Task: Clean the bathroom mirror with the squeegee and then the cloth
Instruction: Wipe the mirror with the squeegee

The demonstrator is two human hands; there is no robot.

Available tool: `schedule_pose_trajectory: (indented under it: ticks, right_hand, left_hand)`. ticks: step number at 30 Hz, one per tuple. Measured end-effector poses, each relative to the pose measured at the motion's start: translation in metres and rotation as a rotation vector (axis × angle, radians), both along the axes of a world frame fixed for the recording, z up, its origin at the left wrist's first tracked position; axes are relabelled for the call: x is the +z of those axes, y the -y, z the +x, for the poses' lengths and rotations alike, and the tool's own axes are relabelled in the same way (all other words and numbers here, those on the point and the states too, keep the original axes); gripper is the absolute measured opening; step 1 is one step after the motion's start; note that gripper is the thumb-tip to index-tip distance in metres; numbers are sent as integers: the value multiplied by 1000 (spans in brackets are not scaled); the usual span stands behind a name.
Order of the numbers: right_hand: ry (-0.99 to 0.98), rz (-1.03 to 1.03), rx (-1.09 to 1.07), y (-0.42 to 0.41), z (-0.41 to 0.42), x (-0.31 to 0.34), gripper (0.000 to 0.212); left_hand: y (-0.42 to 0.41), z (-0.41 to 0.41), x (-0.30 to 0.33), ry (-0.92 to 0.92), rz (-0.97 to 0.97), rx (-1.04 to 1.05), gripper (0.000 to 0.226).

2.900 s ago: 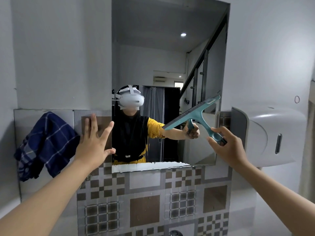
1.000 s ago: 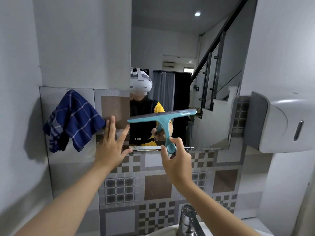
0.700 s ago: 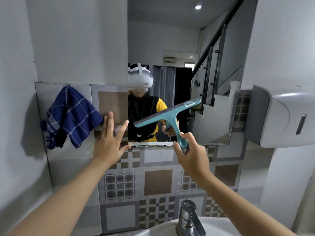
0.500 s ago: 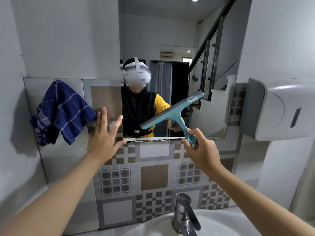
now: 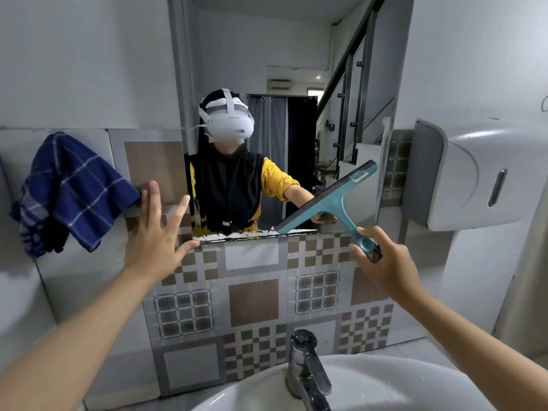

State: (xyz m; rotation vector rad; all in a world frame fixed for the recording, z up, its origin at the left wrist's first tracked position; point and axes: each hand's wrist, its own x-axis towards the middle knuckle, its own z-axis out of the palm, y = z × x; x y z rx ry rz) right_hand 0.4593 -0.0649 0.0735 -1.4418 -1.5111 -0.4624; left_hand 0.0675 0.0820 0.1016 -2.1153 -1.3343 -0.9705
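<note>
Nearest to me, at the bottom of my view, sits the white sink [image 5: 385,387] with its chrome tap [image 5: 307,369] standing at the back rim. Above that my two bare forearms reach toward the patterned wall tiles [image 5: 253,301]. My right hand [image 5: 388,266] has its fingers [image 5: 357,253] clamped round the handle end of the teal squeegee [image 5: 329,200], whose blade runs slantwise (low end left, high end right) across the lower right part of the mirror [image 5: 296,84], its low tip at the mirror's bottom edge. My left hand [image 5: 157,232] is spread, fingers apart and straight, against the tiles just beside the mirror's lower left corner. Left of it the blue checked cloth [image 5: 68,192] hangs on the wall, just beside my fingertips. On the right wall sits a white dispenser [image 5: 462,176].
</note>
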Motion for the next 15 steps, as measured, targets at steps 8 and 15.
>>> schedule_pose_trajectory:
  ticks: [8,15]
  right_hand:
    - [-134,-7,64,1,1,-16,31]
    - [-524,-47,134,7,-19,-36,22]
  left_hand:
    - [3,1,1,5,-8,-10,93]
    - [2,0,0,0,7,-28,91]
